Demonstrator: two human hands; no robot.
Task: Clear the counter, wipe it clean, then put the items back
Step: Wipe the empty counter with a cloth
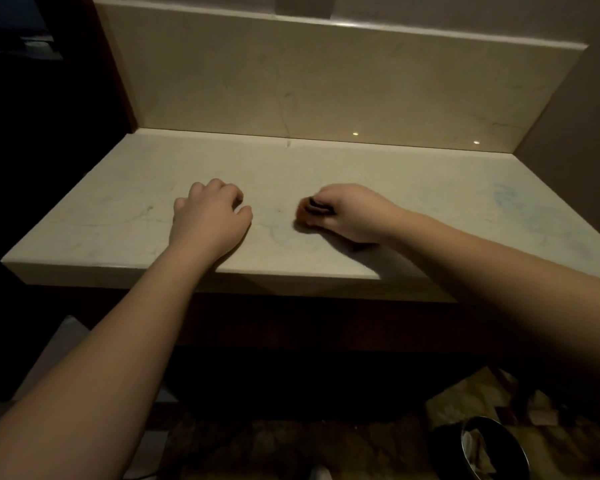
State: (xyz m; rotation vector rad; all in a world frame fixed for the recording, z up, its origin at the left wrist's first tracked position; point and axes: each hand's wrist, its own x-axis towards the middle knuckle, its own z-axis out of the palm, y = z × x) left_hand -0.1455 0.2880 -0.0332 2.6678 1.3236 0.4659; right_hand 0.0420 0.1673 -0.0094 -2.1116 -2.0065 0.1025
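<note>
Dark round bin (496,452) with a shiny rim, low right on mottled floor (291,448).

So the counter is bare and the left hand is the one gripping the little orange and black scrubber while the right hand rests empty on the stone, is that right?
Not quite: the hands are swapped. In the head view the right hand grips the little orange and black scrubber against the counter, and the left hand rests empty on the stone. The counter is indeed bare of other items.

The cream counter (118,216) carries faint grey veins, with an orange-and-black striped object (314,213) at three o'clock of centre.
</note>
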